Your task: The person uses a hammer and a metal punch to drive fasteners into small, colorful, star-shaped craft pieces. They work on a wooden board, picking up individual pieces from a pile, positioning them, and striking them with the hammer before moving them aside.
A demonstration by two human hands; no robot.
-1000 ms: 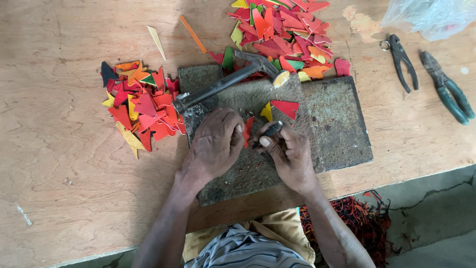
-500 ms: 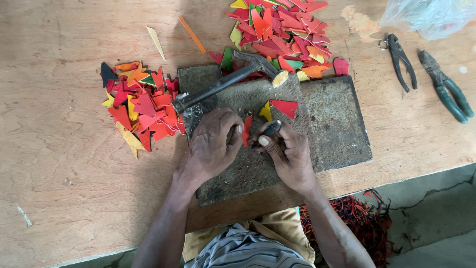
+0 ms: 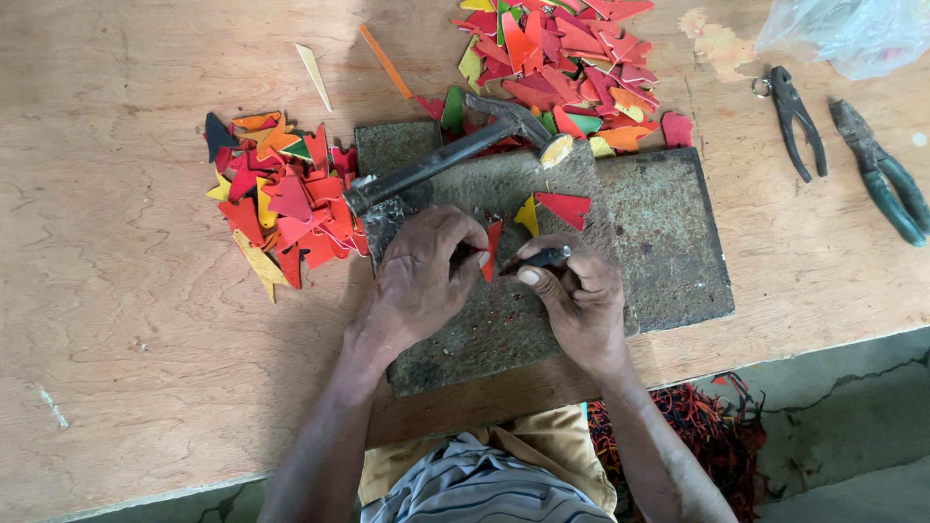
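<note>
My left hand (image 3: 426,276) rests on a dark slab (image 3: 668,242), fingers curled around a small red cut piece (image 3: 493,248) that stands on edge between my hands. My right hand (image 3: 578,300) grips a short dark metal punch (image 3: 540,259), its tip pointing left at the red piece. A red triangular piece (image 3: 565,206) and a yellow one (image 3: 528,215) lie on the slab just beyond my fingers. A hammer (image 3: 455,155) lies across the slab's far left corner, head to the right.
Piles of red, orange, yellow and green cut pieces lie left (image 3: 281,199) and beyond (image 3: 562,58) the slab on the wooden table (image 3: 126,358). Two pliers (image 3: 796,121) (image 3: 886,174) and a clear plastic bag (image 3: 852,34) are at the right. Red scraps (image 3: 688,436) cover the floor.
Both hands stay almost in place on the slab; the fingers shift slightly around the red piece and the punch. Hammer and piles are unmoved.
</note>
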